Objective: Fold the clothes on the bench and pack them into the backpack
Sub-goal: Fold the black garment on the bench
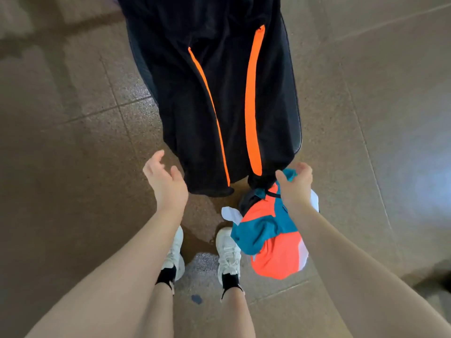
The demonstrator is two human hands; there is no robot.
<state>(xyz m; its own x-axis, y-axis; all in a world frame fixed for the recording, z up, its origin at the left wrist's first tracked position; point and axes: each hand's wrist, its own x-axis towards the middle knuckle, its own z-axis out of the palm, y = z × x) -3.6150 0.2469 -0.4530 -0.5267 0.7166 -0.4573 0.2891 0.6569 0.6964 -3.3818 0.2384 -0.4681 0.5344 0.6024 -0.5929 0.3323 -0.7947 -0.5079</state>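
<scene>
One pair of black trousers (219,98) with orange stripes lies along the desk (296,132), its cuffs hanging over the near end; right hand (296,185) grips a teal-and-orange garment (266,230) beside the cuffs; left hand (166,181) hovers open, holding nothing.

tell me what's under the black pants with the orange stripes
The black pants cover a dark bench, only its edges showing. Its top is hidden, so anything beneath cannot be seen.

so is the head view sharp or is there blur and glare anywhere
Head view: left hand slightly motion-blurred; floor soft and bent by the wide lens; pale glare patch at right; black trousers too dark for fold detail; right hand fairly sharp.
</scene>
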